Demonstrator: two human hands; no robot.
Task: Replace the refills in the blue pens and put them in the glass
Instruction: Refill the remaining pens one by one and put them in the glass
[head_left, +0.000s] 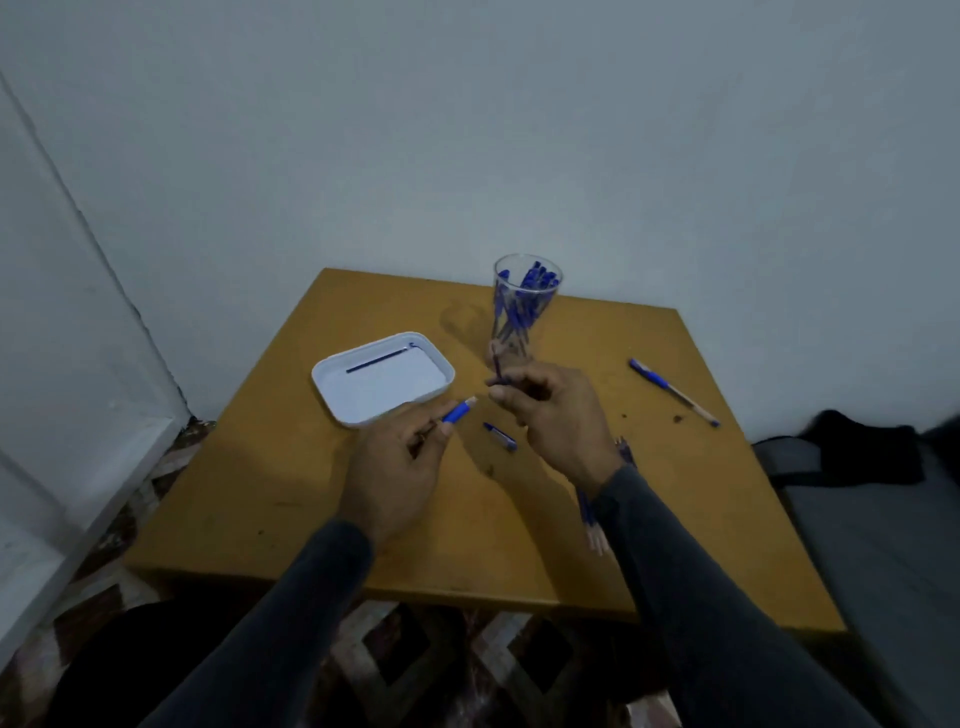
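My left hand (400, 467) grips a blue pen barrel (460, 411) whose open end points up and right. Close to its right, my right hand (556, 410) pinches a thin dark refill (497, 366) that sticks up from the fingertips. A small blue pen piece (501, 436) lies on the table between the two hands. The clear glass (524, 312) stands behind my hands with several blue pens in it. One refill (376, 361) lies in the white tray (332, 387). A whole blue pen (672, 392) lies at the right.
The wooden table (363, 519) stands against a white wall. More blue pens (589, 512) lie half hidden under my right forearm. A dark bag (857, 457) rests on a grey surface to the right. A patterned floor shows below the table's front edge.
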